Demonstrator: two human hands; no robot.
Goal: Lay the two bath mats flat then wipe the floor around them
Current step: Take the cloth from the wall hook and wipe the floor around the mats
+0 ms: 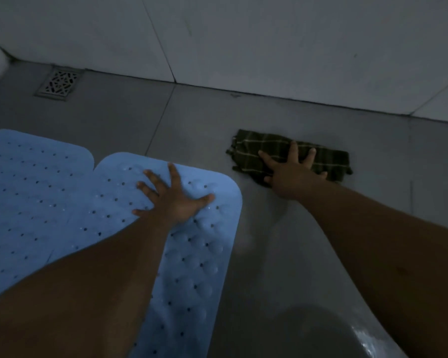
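Two light blue perforated bath mats lie flat side by side on the grey tiled floor: one at the left (36,182), the other to its right (199,254). My left hand (172,197) presses on the right mat's far end with fingers spread. My right hand (292,174) rests flat with straight fingers on a dark green checked cloth (267,148), which lies on the floor to the right of the mats, near the wall.
A metal floor drain (58,85) sits at the far left by the wall. White wall tiles (243,42) run along the back. The floor (282,241) between mat and cloth shows damp streaks and a glossy patch at the bottom.
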